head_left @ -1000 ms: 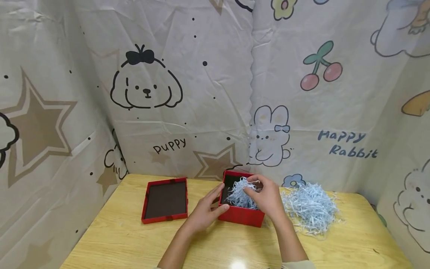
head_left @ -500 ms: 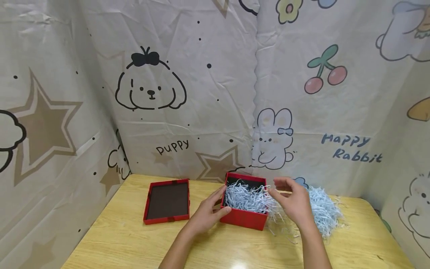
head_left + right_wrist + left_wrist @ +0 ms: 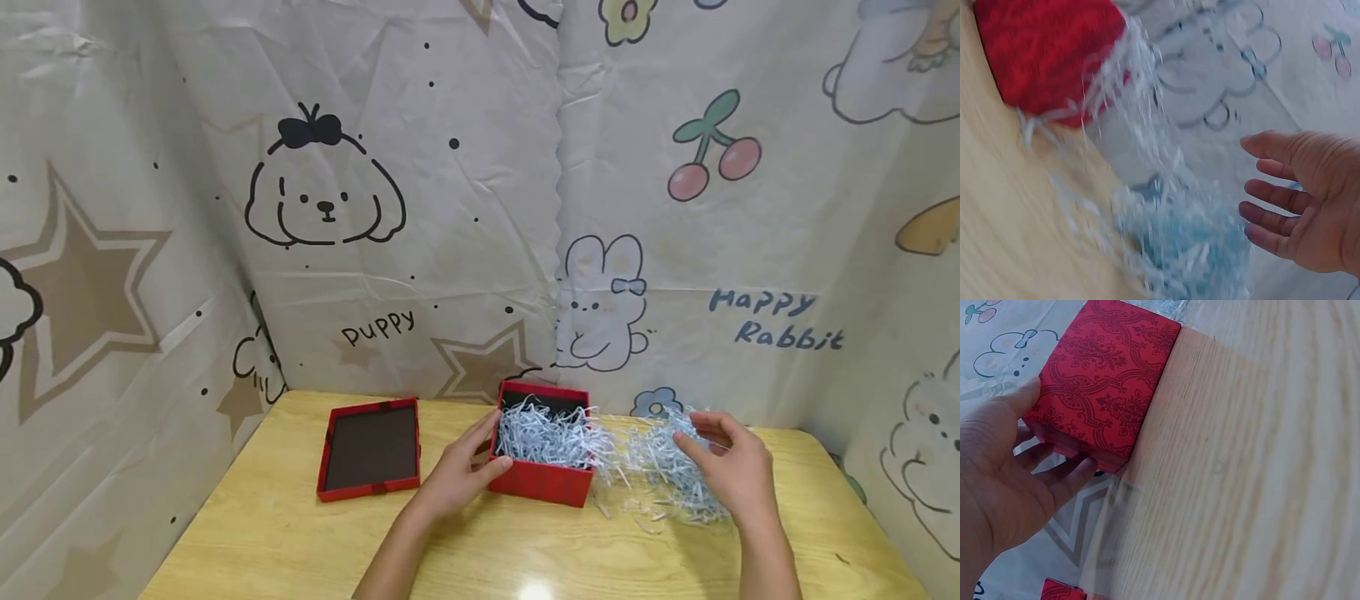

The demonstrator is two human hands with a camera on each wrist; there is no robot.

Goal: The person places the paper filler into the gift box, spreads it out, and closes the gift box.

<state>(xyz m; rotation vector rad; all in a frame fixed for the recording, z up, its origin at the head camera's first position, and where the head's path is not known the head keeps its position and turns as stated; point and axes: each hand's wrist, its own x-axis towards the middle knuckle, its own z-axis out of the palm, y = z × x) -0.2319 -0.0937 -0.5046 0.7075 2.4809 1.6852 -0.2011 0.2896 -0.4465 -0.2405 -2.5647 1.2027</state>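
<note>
One left hand (image 3: pixel 453 477), loosely spread, steadies a red box (image 3: pixel 542 484), apparently mid-filling; the empty right hand (image 3: pixel 738 473), fingers parted, hovers at shredded paper (image 3: pixel 666 467), presumably needing to scoop.

Right hand (image 3: pixel 731 467): out of the red box (image 3: pixel 538 485) it has come, across to the pale-blue pile (image 3: pixel 667 467), fingers loosely apart in the right wrist view.
Box filling (image 3: pixel 540 437): a clump a second ago, now it sprawls to the left wall, covering the dark strip that showed there (quite a tangle, that).
Loose strands (image 3: pixel 602 446): now they spill over the box's right wall, towards the pile.
</note>
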